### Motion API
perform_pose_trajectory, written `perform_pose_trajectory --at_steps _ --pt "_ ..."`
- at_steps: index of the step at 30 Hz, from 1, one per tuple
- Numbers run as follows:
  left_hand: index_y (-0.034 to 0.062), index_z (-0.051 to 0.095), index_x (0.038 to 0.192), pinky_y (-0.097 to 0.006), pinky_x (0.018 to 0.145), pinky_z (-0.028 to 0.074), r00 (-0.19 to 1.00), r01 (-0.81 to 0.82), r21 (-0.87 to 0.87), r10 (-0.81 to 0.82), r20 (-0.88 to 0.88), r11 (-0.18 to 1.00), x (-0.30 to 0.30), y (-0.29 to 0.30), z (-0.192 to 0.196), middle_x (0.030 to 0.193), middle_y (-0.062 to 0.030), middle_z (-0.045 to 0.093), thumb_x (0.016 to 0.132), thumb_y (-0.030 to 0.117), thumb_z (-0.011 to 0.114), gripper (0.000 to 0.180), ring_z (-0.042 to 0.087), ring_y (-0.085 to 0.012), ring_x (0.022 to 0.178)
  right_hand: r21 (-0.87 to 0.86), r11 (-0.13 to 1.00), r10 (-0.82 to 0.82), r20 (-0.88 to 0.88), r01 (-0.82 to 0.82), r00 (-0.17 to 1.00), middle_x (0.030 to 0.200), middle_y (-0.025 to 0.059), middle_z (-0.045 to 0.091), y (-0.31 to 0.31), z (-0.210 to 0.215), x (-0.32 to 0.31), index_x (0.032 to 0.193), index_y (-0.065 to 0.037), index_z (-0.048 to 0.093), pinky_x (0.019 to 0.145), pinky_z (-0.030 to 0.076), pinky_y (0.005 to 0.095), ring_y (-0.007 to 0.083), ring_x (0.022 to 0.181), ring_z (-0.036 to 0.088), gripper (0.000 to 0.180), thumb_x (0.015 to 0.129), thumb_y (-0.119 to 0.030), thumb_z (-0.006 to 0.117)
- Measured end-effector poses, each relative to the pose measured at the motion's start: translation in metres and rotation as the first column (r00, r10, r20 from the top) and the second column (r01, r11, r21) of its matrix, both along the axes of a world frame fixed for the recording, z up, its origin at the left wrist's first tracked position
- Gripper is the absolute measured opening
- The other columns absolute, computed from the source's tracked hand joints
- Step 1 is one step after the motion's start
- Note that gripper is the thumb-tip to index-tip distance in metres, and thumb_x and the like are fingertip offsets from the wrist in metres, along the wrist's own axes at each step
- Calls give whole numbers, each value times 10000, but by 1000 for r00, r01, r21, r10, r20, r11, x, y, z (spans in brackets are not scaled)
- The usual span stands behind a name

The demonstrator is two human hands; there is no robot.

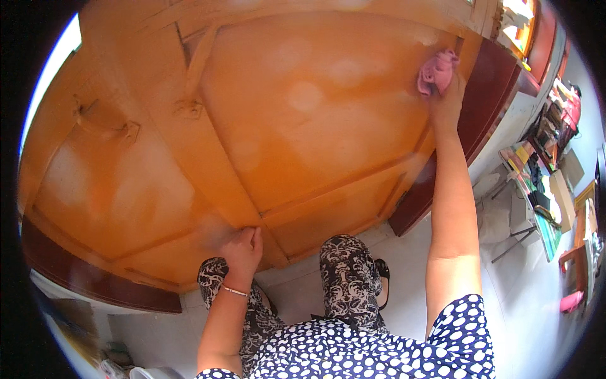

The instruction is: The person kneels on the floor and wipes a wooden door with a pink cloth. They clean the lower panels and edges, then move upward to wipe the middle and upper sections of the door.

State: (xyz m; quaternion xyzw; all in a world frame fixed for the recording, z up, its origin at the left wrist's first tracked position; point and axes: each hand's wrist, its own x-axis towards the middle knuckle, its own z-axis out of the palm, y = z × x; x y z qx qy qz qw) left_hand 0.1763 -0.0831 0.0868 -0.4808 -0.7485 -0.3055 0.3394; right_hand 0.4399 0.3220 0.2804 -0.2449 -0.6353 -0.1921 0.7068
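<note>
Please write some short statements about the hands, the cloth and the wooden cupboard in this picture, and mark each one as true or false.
1. The right hand presses a pink cloth against the orange wooden cupboard door. True.
2. The left hand holds a second cloth. False: it holds nothing and rests with its fingers on the lower part of the cupboard, where the two doors meet.
3. A thin bracelet is on the left wrist. True.
4. The cloth is at the lower left corner of the cupboard. False: it is high up, near the right edge of the right door.
5. The right arm is stretched out far. True.
</note>
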Motion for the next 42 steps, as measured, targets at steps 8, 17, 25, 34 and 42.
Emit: perform_pose_trajectory --at_steps 8,17,25,34,42 --pt "88 610 661 -438 522 468 998 -22 32 24 -66 999 -4 4 -2 602 -120 604 831 223 699 234 605 -323 563 -143 938 304 -101 -316 947 1187 199 582 -23 -14 -35 1229 -11 550 951 448 457 363 1153 537 412 845 -92 676" --pt "77 585 641 -430 506 467 999 13 27 -13 -33 1000 -3 2 1 572 -120 589 836 216 695 264 591 -324 524 14 935 341 240 -355 909 1385 185 445 -196 -27 -115 1412 -96 478 1034 357 516 388 1273 430 847 641 -175 821" --pt "76 574 642 -436 501 471 1000 21 9 -21 -14 1000 -4 1 -2 565 -118 584 837 213 696 268 597 -325 530 207 897 306 342 -389 888 1316 96 480 -247 13 -144 1301 -111 572 1003 348 521 323 1231 443 727 607 -218 759" --pt "80 579 654 -444 520 477 1000 16 -22 -17 -8 1000 -2 0 -3 573 -123 588 827 201 703 245 601 -325 540 219 895 256 462 -389 849 1288 77 522 -242 -51 -153 1189 -106 628 992 370 482 297 1205 474 439 764 -215 606" --pt "71 599 679 -443 546 480 1000 26 -29 -26 -9 999 -5 4 -4 598 -131 593 826 186 698 211 604 -344 579 202 798 340 627 -568 701 1262 57 555 -219 -105 -147 1108 -131 662 998 390 480 304 1195 503 363 751 -187 630"
